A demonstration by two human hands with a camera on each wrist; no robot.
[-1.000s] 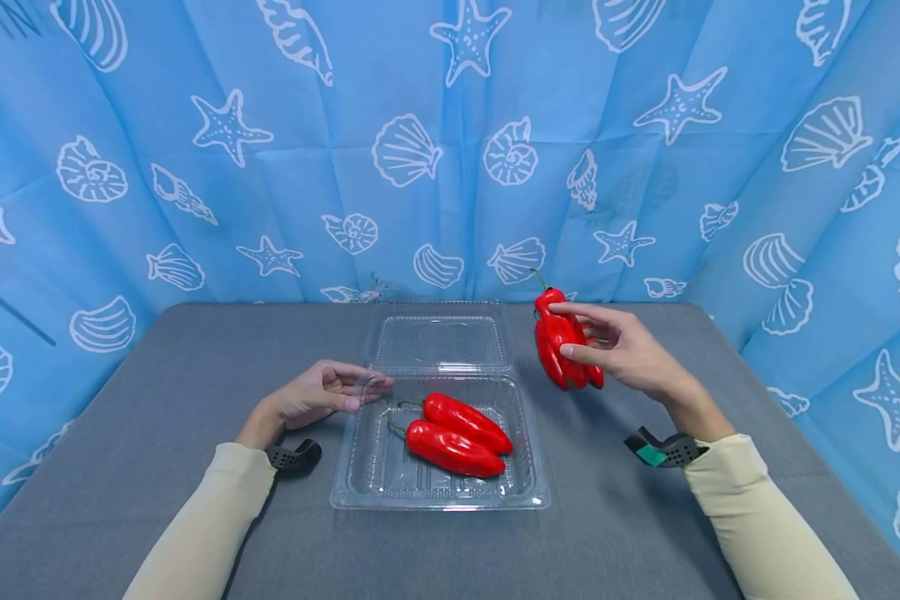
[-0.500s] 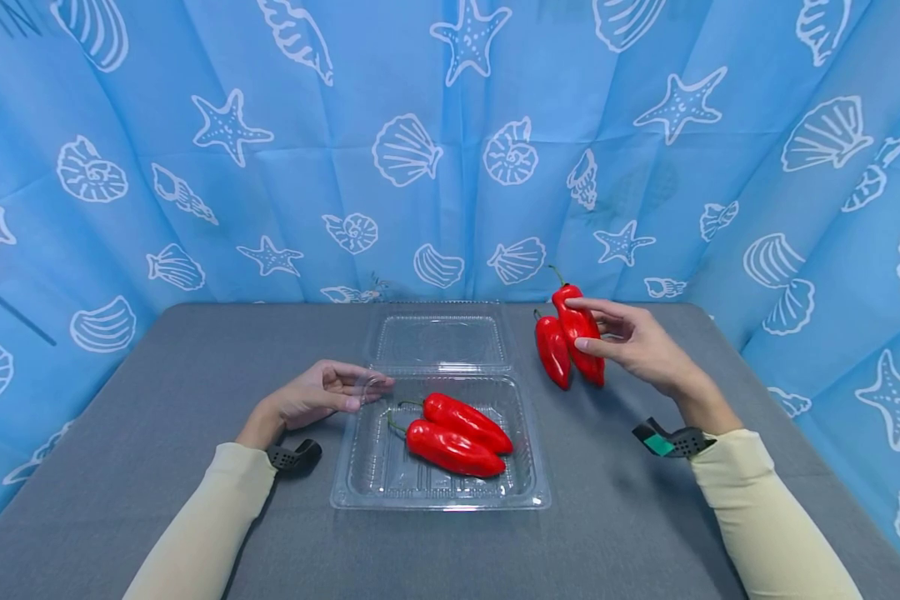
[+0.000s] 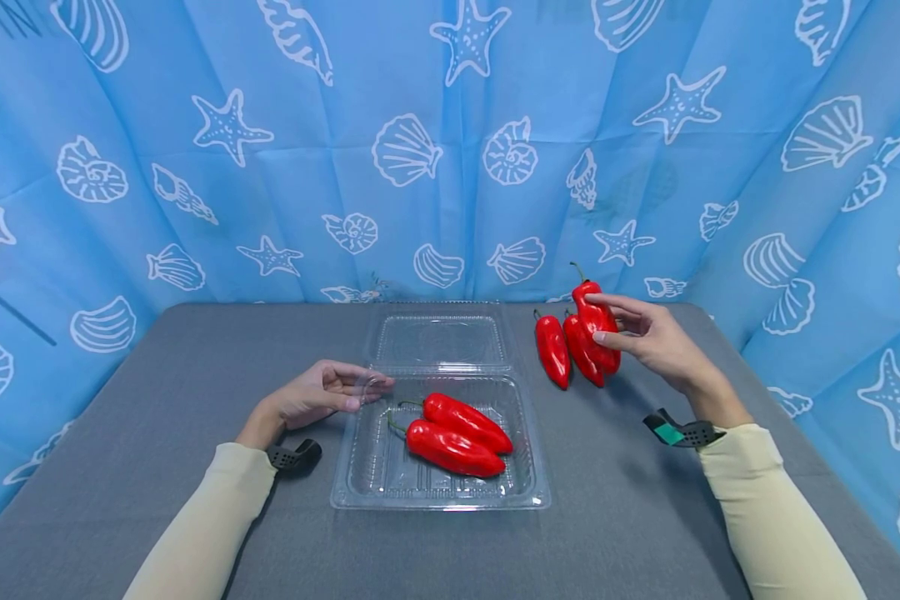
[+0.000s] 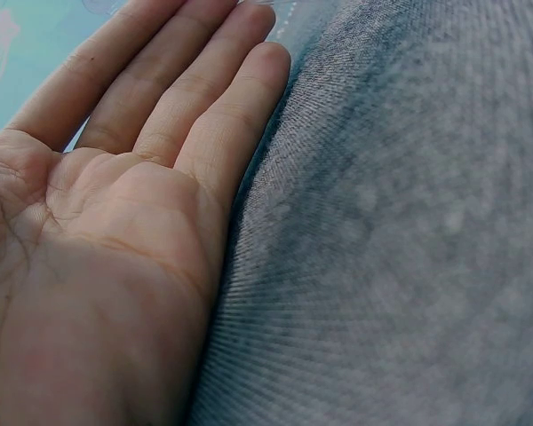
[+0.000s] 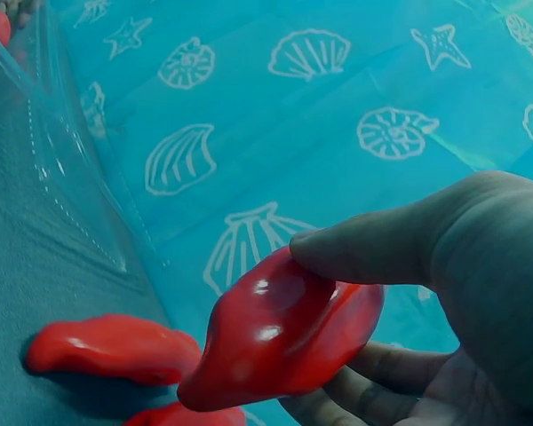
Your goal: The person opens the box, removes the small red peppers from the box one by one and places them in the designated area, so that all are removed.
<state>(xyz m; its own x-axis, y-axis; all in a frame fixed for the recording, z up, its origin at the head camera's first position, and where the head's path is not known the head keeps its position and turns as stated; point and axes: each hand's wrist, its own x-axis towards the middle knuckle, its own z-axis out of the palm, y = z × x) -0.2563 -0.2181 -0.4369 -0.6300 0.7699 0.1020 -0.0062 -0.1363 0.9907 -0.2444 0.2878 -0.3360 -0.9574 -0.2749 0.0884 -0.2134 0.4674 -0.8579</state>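
My right hand (image 3: 656, 337) pinches a red pepper (image 3: 596, 312) between thumb and fingers at the table's back right, its green stem pointing up and away. In the right wrist view that pepper (image 5: 284, 328) is tilted, thumb on top. Two more red peppers, one on the left (image 3: 552, 352) and one partly behind the held one (image 3: 581, 354), lie side by side on the cloth. At centre, a clear plastic clamshell box (image 3: 438, 505) holds a front pepper (image 3: 453, 450) and a back pepper (image 3: 468, 423). My left hand (image 3: 322, 396) has its fingers extended at the box's left back corner.
The box's clear lid (image 3: 441, 342) is folded back flat behind it. Grey cloth (image 3: 195, 375) covers the table, and a blue curtain (image 3: 285, 125) with white shells and starfish hangs behind. Dark bands with small devices are on both wrists.
My right hand has moved to the right with the pepper, uncovering the left pepper and part of the one beside it. The left hand, the box and its two peppers have stayed put.
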